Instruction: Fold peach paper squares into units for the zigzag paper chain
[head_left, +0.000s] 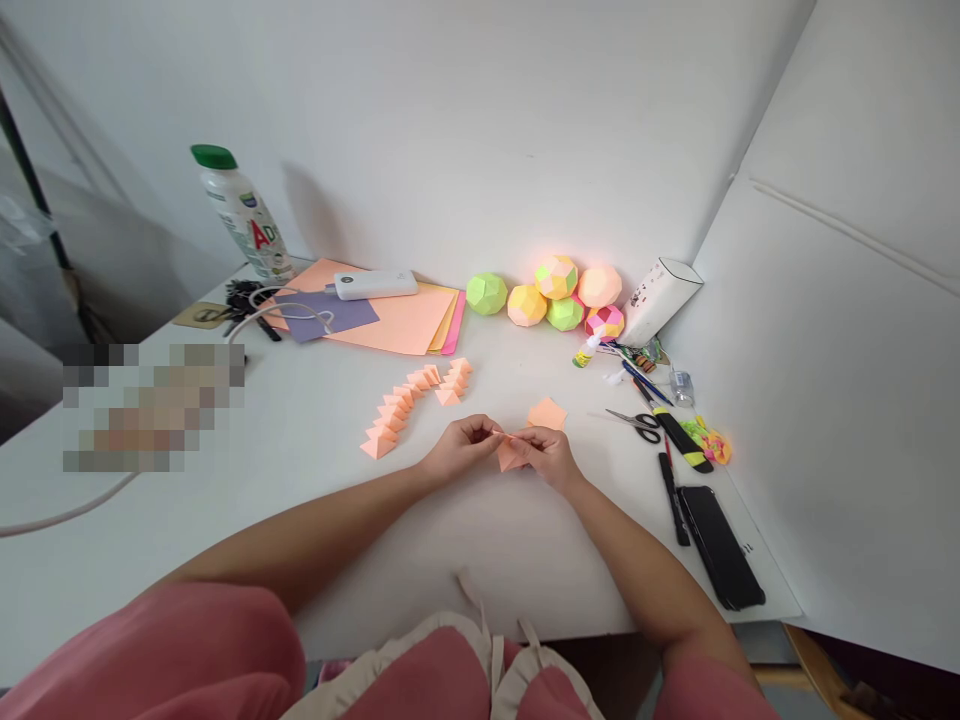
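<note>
A small peach paper piece (510, 458) is pinched between my two hands above the white table. My left hand (463, 447) grips its left edge with thumb and forefinger. From the other side my right hand (550, 457) holds it, and the fingers cover part of the paper. Just beyond my right hand lies a flat peach pentagon (548, 412). Folded peach paper pieces stand in a long curved row (395, 408) to the left of my hands, beside a shorter row (454, 382).
Faceted paper balls (527, 305) are grouped by the wall. Coloured sheets (397, 325) lie under a white power bank (375, 285), near a bottle (247, 222). Scissors (637, 424), a cutter (681, 438), a glue bottle (586, 350) and a black phone (721, 548) are at right.
</note>
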